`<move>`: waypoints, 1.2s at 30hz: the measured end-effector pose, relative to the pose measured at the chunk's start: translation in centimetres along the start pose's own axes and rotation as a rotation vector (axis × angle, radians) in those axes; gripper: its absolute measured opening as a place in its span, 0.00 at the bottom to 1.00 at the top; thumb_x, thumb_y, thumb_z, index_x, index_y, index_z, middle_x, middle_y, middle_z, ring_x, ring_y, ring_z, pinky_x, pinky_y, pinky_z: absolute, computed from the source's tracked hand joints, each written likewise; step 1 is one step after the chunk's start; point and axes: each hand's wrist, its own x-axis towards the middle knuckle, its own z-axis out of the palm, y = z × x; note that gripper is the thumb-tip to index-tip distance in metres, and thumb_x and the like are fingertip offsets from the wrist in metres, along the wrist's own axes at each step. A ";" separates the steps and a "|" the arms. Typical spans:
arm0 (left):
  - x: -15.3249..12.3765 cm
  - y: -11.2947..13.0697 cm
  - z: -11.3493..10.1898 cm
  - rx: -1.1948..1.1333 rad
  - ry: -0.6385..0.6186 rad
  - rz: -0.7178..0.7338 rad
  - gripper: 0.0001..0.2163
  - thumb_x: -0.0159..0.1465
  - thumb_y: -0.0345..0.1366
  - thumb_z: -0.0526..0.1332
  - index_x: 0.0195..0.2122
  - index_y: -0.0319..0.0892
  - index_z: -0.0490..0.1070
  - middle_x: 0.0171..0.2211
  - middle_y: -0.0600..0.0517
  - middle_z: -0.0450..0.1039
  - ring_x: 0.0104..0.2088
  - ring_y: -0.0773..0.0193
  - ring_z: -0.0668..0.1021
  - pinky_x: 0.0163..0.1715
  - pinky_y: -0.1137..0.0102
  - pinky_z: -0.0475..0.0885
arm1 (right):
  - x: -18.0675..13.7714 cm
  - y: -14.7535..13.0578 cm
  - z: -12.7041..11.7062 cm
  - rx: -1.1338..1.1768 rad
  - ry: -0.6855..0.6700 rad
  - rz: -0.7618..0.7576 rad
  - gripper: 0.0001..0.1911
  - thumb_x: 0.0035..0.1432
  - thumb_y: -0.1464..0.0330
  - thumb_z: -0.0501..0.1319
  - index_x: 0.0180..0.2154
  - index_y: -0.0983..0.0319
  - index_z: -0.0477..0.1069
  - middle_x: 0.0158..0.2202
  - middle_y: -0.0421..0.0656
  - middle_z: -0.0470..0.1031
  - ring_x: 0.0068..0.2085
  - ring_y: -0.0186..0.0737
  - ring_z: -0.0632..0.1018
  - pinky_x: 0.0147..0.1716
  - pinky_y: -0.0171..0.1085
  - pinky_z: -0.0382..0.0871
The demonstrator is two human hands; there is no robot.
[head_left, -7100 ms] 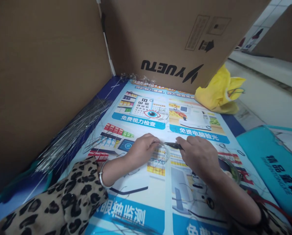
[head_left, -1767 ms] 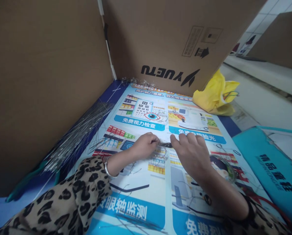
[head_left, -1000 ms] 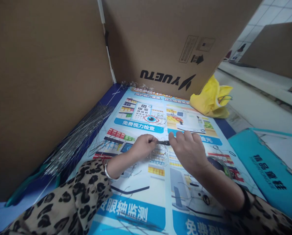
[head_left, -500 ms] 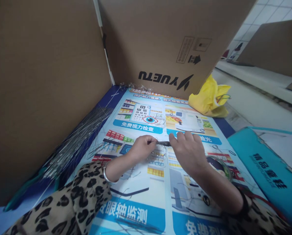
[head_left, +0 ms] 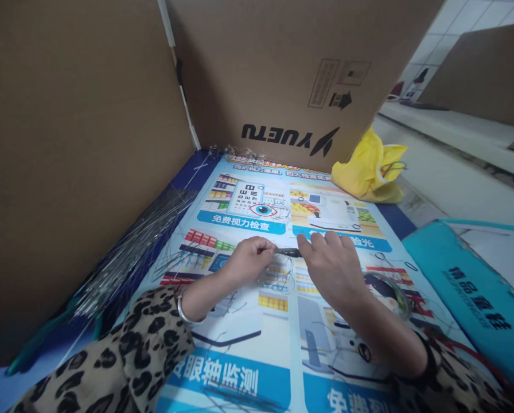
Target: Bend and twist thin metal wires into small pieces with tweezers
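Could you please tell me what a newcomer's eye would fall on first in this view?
Probably the bright blue poster underneath, where the left hand and right hand meet in the middle around a small dark tool. Next, the big cardboard box standing behind with upside-down lettering, the yellow bag at its right, and the silvery wire bundle along the left.

glossy printed poster (head_left: 257, 355), matt brown cardboard box (head_left: 283, 63) behind it, shiny metal wires (head_left: 132, 246) at its left, crinkled yellow plastic bag (head_left: 366, 169)

cardboard box (head_left: 278, 69), yellow bag (head_left: 366, 171), teal bag (head_left: 470, 278)
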 end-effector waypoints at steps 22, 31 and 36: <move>0.0 0.0 -0.1 0.097 0.035 0.058 0.06 0.56 0.30 0.54 0.26 0.39 0.70 0.29 0.52 0.69 0.28 0.69 0.71 0.30 0.74 0.67 | -0.1 0.0 0.5 0.026 -0.054 -0.016 0.14 0.58 0.74 0.50 0.43 0.63 0.69 0.28 0.45 0.70 0.31 0.41 0.65 0.30 0.41 0.45; 0.0 -0.1 -0.1 0.036 0.013 0.007 0.06 0.56 0.32 0.54 0.27 0.39 0.70 0.28 0.53 0.69 0.25 0.71 0.71 0.29 0.73 0.68 | -0.4 0.7 1.3 0.160 -0.168 0.025 0.14 0.55 0.74 0.53 0.43 0.58 0.69 0.30 0.43 0.71 0.33 0.41 0.66 0.31 0.39 0.46; 0.0 -0.2 0.0 0.022 0.012 0.011 0.06 0.56 0.33 0.55 0.28 0.39 0.71 0.30 0.52 0.70 0.24 0.71 0.72 0.29 0.73 0.68 | -0.4 0.7 1.5 0.165 -0.144 0.018 0.14 0.54 0.73 0.53 0.43 0.58 0.70 0.30 0.43 0.71 0.33 0.40 0.65 0.31 0.39 0.46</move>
